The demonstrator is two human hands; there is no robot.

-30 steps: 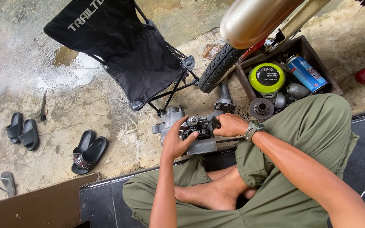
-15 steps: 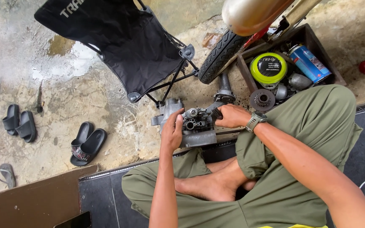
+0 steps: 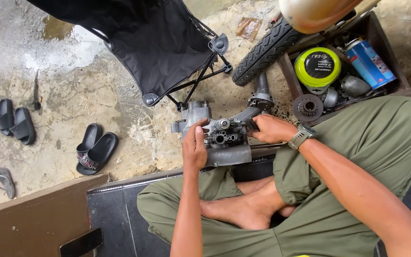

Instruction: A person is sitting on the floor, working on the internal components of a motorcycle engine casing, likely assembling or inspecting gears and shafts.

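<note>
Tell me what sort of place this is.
Probably an informal outdoor repair spot beside a home: rough wet concrete ground, a wooden box of parts and cans, a tyre, and a grey metal engine part under both hands.

Place: a makeshift outdoor repair spot at a house doorstep.
Ground: rough, wet concrete (image 3: 72,95) beyond the gripped engine part (image 3: 224,143).
Beyond and right of the grip: tyre (image 3: 262,50), wooden box (image 3: 288,71) of metal parts and cans.
Left of the grip: slippers (image 3: 96,148); folding chair (image 3: 158,43) beyond.
</note>
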